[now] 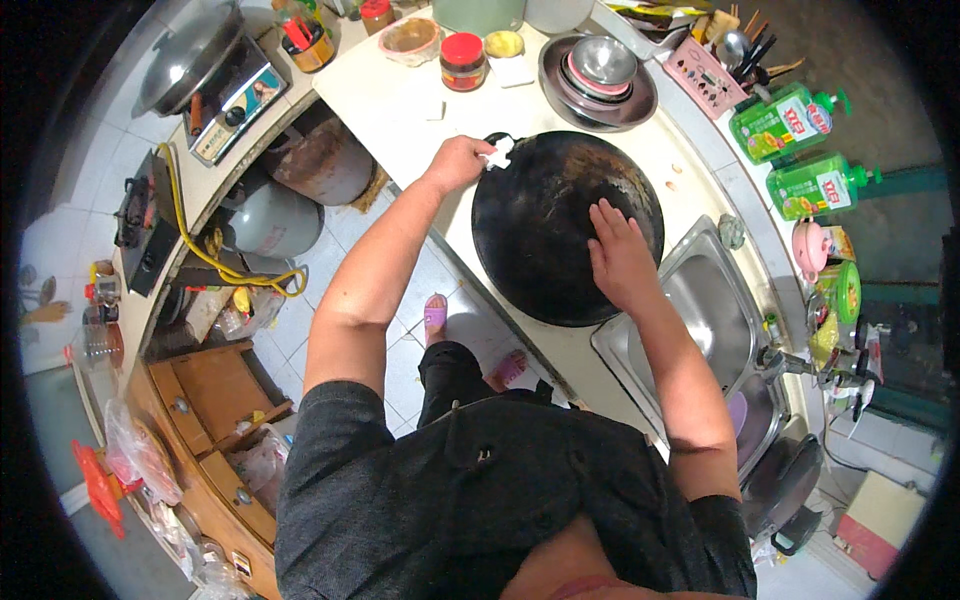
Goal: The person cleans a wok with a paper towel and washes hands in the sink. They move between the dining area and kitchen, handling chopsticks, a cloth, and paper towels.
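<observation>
A large round black griddle pan [540,240], worn brown and grey near its far right rim, lies on the pale countertop [382,112]. At the pan's upper left edge, my left hand [459,163] grips a crumpled white tissue or cloth [499,153] against the rim, over what looks like a small handle. My right hand [619,259] rests over the pan's right part with its fingers extended and nothing visible in it; whether the palm touches the surface is hidden. Just beyond the pan stand nested metal bowls [604,64].
A steel sink [705,300] adjoins the pan at right. Behind are a red-lidded jar [463,61], a pink utensil basket [701,75] and green detergent bottles [776,124]. At left are a gas stove [236,112], a yellow hose [180,202] and gas cylinders [274,221].
</observation>
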A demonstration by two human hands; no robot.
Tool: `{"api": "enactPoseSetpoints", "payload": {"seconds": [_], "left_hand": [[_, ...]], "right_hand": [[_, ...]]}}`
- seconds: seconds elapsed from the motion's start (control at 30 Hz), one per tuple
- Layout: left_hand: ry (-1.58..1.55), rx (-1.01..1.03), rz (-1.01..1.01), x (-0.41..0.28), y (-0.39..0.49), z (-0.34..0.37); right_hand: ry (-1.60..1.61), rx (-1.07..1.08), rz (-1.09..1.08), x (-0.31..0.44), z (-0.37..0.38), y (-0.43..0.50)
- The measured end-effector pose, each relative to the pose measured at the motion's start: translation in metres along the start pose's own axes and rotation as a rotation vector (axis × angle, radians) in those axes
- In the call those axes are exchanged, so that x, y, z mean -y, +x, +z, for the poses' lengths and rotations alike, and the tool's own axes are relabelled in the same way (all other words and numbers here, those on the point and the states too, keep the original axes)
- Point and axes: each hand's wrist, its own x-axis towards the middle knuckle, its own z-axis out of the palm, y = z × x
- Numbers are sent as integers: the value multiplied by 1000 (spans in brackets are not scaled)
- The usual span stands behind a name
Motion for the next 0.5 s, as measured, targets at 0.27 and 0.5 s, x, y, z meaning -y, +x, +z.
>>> {"api": "enactPoseSetpoints", "payload": {"seconds": [0.27,0.5], "left_hand": [[136,-308,269,-21,-57,15],[16,-390,283,-28,-101,27]], "right_hand": [[19,9,-10,-1,0,-6],[-32,27,-19,2,2,-9]]}}
